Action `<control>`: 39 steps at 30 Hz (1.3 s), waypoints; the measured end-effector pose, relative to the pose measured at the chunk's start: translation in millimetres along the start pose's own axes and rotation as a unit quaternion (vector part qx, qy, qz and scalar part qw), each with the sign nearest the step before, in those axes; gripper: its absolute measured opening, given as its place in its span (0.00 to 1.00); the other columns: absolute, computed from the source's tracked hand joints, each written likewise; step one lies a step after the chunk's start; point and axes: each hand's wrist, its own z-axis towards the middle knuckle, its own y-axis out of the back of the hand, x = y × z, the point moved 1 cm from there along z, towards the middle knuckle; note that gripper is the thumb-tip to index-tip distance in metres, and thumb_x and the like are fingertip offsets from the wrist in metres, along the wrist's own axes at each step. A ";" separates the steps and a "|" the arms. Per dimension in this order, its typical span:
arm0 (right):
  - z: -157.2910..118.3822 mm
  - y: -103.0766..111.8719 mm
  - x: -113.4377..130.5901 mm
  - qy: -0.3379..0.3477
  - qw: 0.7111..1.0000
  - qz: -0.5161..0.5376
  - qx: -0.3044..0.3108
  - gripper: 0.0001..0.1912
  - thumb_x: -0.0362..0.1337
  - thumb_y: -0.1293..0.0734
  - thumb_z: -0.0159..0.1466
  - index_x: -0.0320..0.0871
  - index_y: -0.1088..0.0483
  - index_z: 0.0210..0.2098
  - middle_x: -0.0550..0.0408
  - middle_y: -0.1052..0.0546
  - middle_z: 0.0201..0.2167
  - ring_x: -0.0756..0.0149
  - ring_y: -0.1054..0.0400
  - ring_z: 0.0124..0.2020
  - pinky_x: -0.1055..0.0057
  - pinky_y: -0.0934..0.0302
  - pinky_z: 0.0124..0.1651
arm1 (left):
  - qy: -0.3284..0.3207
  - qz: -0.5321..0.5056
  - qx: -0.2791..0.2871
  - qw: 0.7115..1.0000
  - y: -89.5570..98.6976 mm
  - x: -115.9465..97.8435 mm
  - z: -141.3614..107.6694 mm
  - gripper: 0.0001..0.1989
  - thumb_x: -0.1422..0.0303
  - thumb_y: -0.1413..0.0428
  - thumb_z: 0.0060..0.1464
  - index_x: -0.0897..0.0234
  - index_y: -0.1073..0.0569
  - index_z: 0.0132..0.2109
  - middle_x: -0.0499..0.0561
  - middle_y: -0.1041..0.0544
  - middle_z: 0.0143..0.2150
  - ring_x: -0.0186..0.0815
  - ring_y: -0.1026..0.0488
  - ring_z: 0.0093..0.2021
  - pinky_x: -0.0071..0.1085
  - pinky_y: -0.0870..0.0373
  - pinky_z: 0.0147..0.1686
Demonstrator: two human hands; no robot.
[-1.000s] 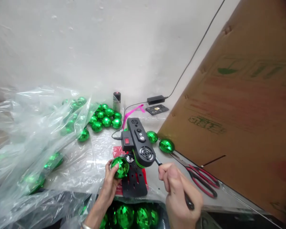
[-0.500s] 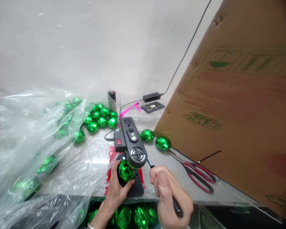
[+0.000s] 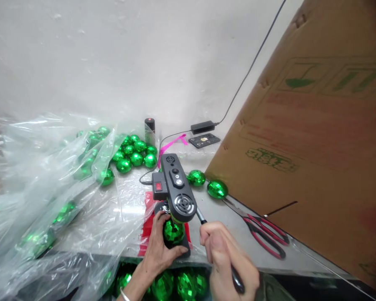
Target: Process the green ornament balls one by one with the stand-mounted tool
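Note:
A shiny green faceted ball ornament (image 3: 174,232) sits under the head of a small black lever machine (image 3: 178,186), which has a red switch and round vents. My left hand (image 3: 161,246) curls round the ball's left and near side, thumb below and fingers at its upper left. The machine partly covers the ball's top. My right hand (image 3: 228,257) is closed round the black-handled lever (image 3: 237,279) that comes out of the machine's right side. Red tape or film (image 3: 148,230) lies around the machine's base.
Several green balls (image 3: 136,159) lie at the back left, some under clear plastic sheeting (image 3: 81,225). Red-handled scissors (image 3: 266,236) and a green ball (image 3: 217,189) lie to the right, beside a large cardboard box (image 3: 316,138). A power adapter (image 3: 202,126), phone (image 3: 204,140) and dark can (image 3: 149,130) stand behind.
The ball and my left hand have shifted slightly right and nearer to me under the machine's head. My right hand keeps its grip on the lever. The whole view has moved a little.

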 end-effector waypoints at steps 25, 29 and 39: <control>-16.9 -8.8 -31.1 0.091 0.993 -0.020 -0.077 0.27 0.32 0.42 0.84 0.46 0.41 0.26 0.63 0.36 0.23 0.74 0.41 0.21 0.69 0.51 0.24 | 0.008 -0.004 -0.036 0.999 -14.1 5.8 -1.6 0.36 0.66 0.26 0.43 0.61 0.21 0.61 0.65 0.16 0.66 0.63 0.16 0.65 0.66 0.21 0.69; -21.2 -6.3 -35.3 0.086 0.994 -0.024 -0.069 0.26 0.33 0.42 0.85 0.46 0.40 0.27 0.63 0.34 0.25 0.74 0.40 0.21 0.69 0.49 0.25 | 0.007 -0.004 -0.038 0.999 -14.6 7.7 -1.8 0.36 0.65 0.26 0.43 0.60 0.21 0.61 0.65 0.16 0.67 0.63 0.17 0.66 0.66 0.21 0.70; -29.3 -2.3 -46.6 0.096 0.993 -0.018 -0.060 0.24 0.32 0.41 0.83 0.47 0.38 0.27 0.62 0.33 0.25 0.73 0.40 0.21 0.68 0.48 0.26 | 0.003 0.000 -0.037 0.999 -16.3 8.7 -0.5 0.37 0.65 0.26 0.43 0.61 0.21 0.62 0.66 0.16 0.66 0.63 0.17 0.66 0.67 0.22 0.70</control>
